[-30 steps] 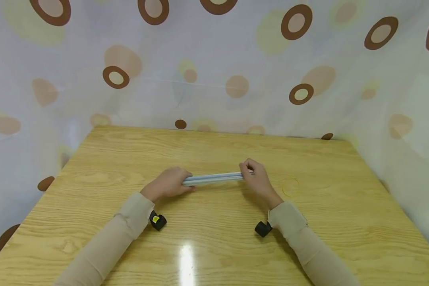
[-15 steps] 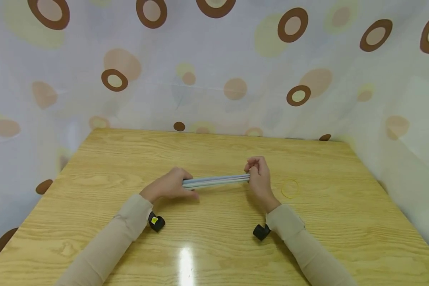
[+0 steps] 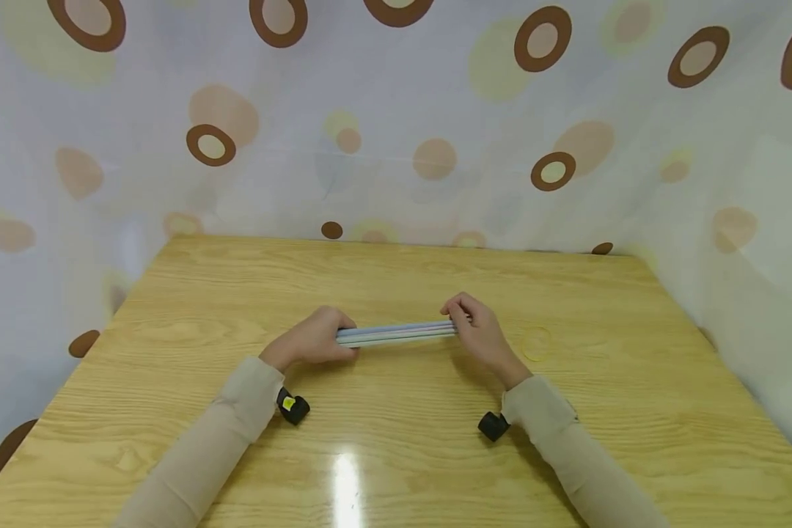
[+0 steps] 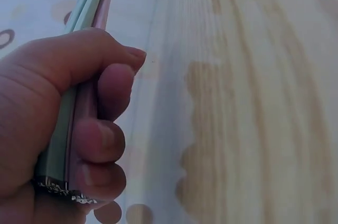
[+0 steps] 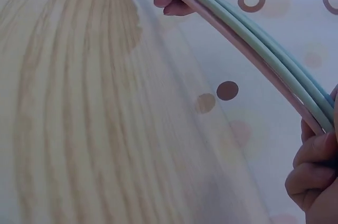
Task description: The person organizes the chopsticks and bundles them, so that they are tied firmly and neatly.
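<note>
Table (image 3: 396, 403): sticks (image 3: 397, 334) held above it. One end gripped by left hand (image 3: 314, 338), fingers curled round; other end likewise by right hand (image 3: 482, 335). Sticks best kept parallel, ends flush. Band (image 3: 534, 360) seen near right hand.

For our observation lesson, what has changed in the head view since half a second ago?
The right hand has tipped its fingers leftward over its end of the sticks; the left hand has drawn in a fingertip that stuck out below. Both hands still hold the sticks; the yellow band stays on the table.
</note>
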Demonstrator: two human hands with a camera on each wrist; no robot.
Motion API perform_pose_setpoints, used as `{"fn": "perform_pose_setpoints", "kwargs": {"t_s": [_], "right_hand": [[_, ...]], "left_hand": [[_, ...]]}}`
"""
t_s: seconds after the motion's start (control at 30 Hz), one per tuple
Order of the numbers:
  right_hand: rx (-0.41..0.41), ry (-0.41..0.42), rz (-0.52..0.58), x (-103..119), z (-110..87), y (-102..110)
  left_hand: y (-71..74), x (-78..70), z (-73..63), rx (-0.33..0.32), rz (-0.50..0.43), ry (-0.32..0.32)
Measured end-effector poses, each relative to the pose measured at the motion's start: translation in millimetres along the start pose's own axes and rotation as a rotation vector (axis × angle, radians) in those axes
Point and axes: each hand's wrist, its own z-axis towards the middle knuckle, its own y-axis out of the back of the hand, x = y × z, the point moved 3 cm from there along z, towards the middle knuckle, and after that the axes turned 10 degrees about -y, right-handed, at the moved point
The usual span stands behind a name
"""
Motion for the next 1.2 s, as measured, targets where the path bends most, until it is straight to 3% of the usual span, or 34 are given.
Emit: {"fn": "perform_pose_setpoints", "kwargs": {"t_s": [0.17, 0.33, 0.57, 0.77, 1.07, 1.2], "right_hand": [[-0.055, 0.071, -0.072, -6, -6.0, -1], [-0.039, 0.099, -0.087, 0, -5.7, -7], [0.032, 0.042, -0.05, 2, -1.4, -3], [0.057, -0.019, -0.036, -10, -0.4, 20], [0.194, -0.12, -0.209, -30, -10.3, 64], [0.181, -0.139, -0.262, -40, -14.0, 83]], "left_hand": [[0.3, -3.1, -3.9, 0.001, -0.037, 0.018], [9.2, 1.2, -13.9, -0.02, -0.068, 0.044], [13.6, 12.4, -20.8, -0.061, -0.061, 0.057], [14.1, 15.8, -21.8, -0.081, -0.039, 0.083], [13.9, 18.7, -18.8, -0.08, -0.009, 0.058], [14.8, 18.7, -20.8, -0.078, -0.011, 0.066]]}}
